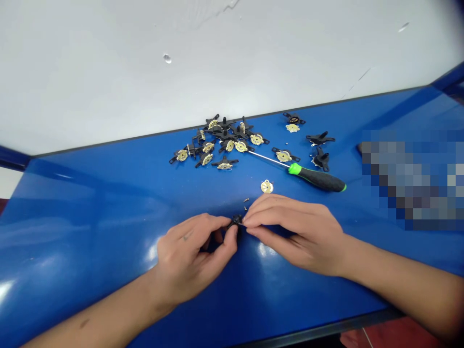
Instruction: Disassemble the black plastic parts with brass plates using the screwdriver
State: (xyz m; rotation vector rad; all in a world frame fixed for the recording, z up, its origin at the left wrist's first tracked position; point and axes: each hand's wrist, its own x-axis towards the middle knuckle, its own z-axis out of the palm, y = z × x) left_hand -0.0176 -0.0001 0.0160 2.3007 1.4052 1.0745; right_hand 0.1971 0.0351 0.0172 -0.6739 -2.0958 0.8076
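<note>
Between the thumb and forefinger of my left hand (197,256) is a small black plastic part (236,220). My right hand (297,237) is pinched closed at its right side, on what looks like a tiny coil spring (241,224); the fingertips partly cover it. Just beyond the fingers lie two small screws (246,199) on the blue table. A loose round brass plate (267,186) rests flat past my right fingertips.
A screwdriver (315,179) with a black and green handle lies behind my right hand. Its tip reaches a pile of black parts with brass plates (224,137). More such parts (321,157) lie farther right. A blurred-out object (413,183) is at the right; a white wall (217,63) stands behind.
</note>
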